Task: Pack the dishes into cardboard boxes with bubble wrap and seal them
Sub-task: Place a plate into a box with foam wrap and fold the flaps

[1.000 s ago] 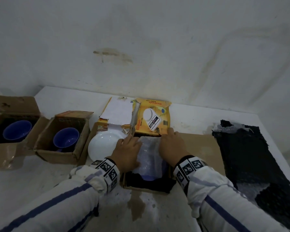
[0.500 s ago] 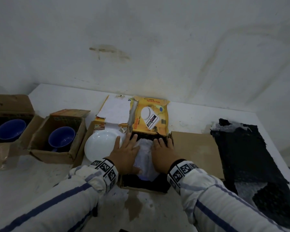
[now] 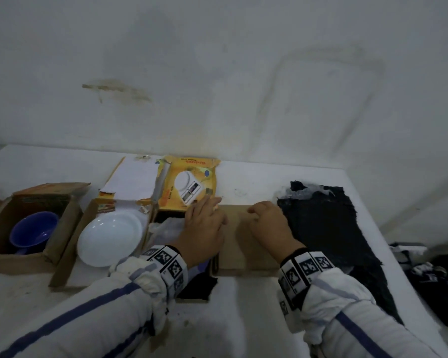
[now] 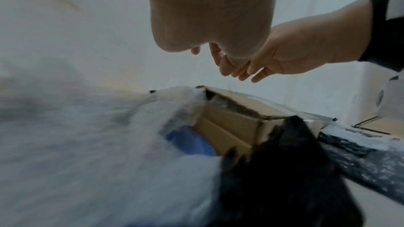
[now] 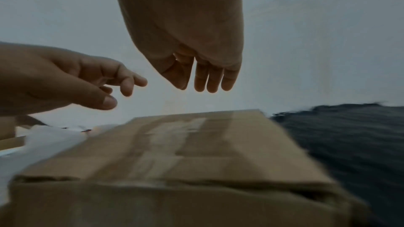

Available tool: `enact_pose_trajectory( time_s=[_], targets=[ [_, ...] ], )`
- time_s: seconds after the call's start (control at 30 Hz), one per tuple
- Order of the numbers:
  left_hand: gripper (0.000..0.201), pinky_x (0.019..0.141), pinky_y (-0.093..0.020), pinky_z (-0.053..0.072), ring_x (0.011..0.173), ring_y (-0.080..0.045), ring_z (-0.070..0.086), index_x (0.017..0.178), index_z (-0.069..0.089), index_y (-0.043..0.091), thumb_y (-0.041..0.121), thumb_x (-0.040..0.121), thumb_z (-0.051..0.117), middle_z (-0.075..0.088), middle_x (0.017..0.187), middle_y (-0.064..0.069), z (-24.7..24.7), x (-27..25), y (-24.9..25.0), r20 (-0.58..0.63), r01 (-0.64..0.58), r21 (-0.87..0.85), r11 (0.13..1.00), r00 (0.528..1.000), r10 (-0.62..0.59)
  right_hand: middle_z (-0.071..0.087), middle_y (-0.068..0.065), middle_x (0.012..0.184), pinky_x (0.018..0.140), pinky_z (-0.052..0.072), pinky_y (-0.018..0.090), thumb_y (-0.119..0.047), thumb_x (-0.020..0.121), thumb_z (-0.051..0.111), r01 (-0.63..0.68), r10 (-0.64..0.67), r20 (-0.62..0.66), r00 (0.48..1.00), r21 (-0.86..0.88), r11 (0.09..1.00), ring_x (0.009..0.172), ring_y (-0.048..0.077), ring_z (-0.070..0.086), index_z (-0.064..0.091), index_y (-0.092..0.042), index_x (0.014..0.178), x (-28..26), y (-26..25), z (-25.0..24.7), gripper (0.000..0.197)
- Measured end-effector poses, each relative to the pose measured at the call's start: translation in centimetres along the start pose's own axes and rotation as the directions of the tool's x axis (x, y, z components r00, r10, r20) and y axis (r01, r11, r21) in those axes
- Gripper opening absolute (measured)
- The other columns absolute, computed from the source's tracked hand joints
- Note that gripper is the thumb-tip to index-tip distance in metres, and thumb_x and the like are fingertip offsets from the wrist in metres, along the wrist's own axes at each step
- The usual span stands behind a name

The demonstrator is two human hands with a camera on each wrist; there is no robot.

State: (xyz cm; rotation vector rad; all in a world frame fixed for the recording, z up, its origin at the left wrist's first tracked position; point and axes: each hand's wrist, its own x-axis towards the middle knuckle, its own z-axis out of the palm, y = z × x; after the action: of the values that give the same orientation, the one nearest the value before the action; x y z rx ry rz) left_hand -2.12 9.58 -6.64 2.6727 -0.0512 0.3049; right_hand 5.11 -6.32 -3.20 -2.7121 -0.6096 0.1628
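Observation:
An open cardboard box (image 3: 163, 215) holds a blue dish (image 4: 190, 144) under clear bubble wrap (image 3: 166, 226); black wrap (image 4: 284, 170) spills over its front corner. A brown cardboard panel (image 3: 237, 244) lies flat on the box's right side. My left hand (image 3: 204, 215) hovers over the box's right edge with fingers extended, holding nothing. My right hand (image 3: 261, 215) hangs above the panel (image 5: 196, 144), fingers loosely curled and empty. In the right wrist view its fingers (image 5: 207, 78) dangle clear of the cardboard.
A white plate (image 3: 109, 239) lies in the neighbouring open box, and a blue bowl (image 3: 33, 232) sits in a box at far left. A yellow printed flap (image 3: 189, 184) stands behind. A black sheet (image 3: 326, 228) covers the table's right side, with dark clutter (image 3: 435, 275) beyond.
Both hands have left the bubble wrap they pressed into the box and shifted right, over the brown panel. The view has swung right as well.

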Motion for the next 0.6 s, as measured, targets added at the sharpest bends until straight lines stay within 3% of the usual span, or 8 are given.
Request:
enact_pose_trajectory(
  time_s=[0.1,0.23,0.37,0.47,0.6],
  targets=[
    [0.041,0.112,-0.036,0.009,0.146,-0.022,0.012,0.115,0.057,0.019,0.021,0.077,0.042,0.029,0.153,-0.001,1.5,1.8,4.0,0.106,-0.012,-0.045,0.999,0.994,0.017,0.051,0.007,0.125,0.096,0.041,0.037,-0.015,0.088,0.048,-0.198,0.198,-0.045,0.979,-0.009,0.98,0.117,0.028,0.045,0.059,-0.016,0.118,-1.3,4.7,-1.8,0.032],
    [0.047,0.114,-0.035,0.01,0.146,-0.017,0.009,0.132,0.046,0.027,0.019,0.086,0.048,0.022,0.155,0.003,4.1,3.8,7.9,0.231,-0.054,-0.036,0.998,0.971,0.061,0.043,0.008,0.128,0.096,0.038,0.04,-0.032,0.086,0.055,-0.318,0.331,0.061,0.942,-0.156,0.935,0.119,0.03,0.041,0.047,-0.017,0.124,-3.0,9.4,-2.9,0.042],
    [0.053,0.113,-0.035,0.012,0.143,-0.018,0.014,0.141,0.038,0.027,0.022,0.088,0.045,0.021,0.155,0.002,6.0,4.8,10.8,0.311,-0.029,0.03,0.999,0.95,0.018,0.041,0.009,0.128,0.098,0.039,0.042,-0.048,0.082,0.058,-0.273,0.318,0.127,0.939,-0.284,0.919,0.121,0.03,0.04,0.043,-0.015,0.124,-3.7,12.0,-1.7,0.055],
    [0.051,0.108,-0.031,0.02,0.138,-0.016,0.024,0.138,0.043,0.028,0.031,0.087,0.034,0.03,0.149,0.004,7.1,4.9,11.5,0.288,-0.031,0.066,0.997,0.958,0.01,0.041,0.009,0.128,0.097,0.038,0.041,-0.037,0.088,0.053,-0.185,0.236,0.115,0.965,-0.341,0.922,0.121,0.03,0.04,0.046,-0.014,0.124,-3.8,12.9,-1.0,0.043],
    [0.064,0.104,-0.029,0.022,0.136,-0.016,0.029,0.135,0.047,0.03,0.036,0.076,0.024,0.034,0.147,0.006,7.3,4.9,11.6,0.28,-0.023,0.085,0.996,0.96,-0.002,0.043,0.01,0.128,0.096,0.037,0.038,-0.024,0.093,0.043,-0.146,0.188,0.086,0.978,-0.359,0.922,0.119,0.03,0.041,0.051,-0.014,0.122,-3.7,13.5,-0.8,0.032]
  ],
)
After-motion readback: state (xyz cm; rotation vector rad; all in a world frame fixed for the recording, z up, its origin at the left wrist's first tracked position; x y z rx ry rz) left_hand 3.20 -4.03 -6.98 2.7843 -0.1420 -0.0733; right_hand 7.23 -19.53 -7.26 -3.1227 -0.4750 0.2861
